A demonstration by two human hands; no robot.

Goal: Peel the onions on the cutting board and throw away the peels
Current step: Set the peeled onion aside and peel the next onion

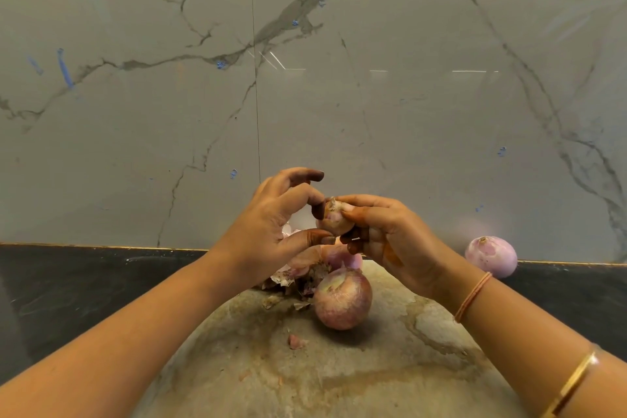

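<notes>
Three onions showed in my feed. The small onion (334, 219) was up in the air between both hands, above the far edge of the cutting board (339, 370). My right hand (390, 237) gripped it, thumb on top and fingers curled underneath. My left hand (271, 227) pinched its left side between forefinger and thumb, with the other fingers lifted and spread. The large onion (342, 299) sat in its skin on the board, just nearer than the hands. Just behind it, at the far edge of the board, lay a heap of peels (300, 273). One loose scrap (296, 342) lay on the board nearer to me. The peeled onion (491, 256) rested far right on the dark counter (68, 282), against the marble wall (305, 78) and well apart from the board. A thread band (473, 297) and a gold bangle (573, 383) circled the right forearm.
</notes>
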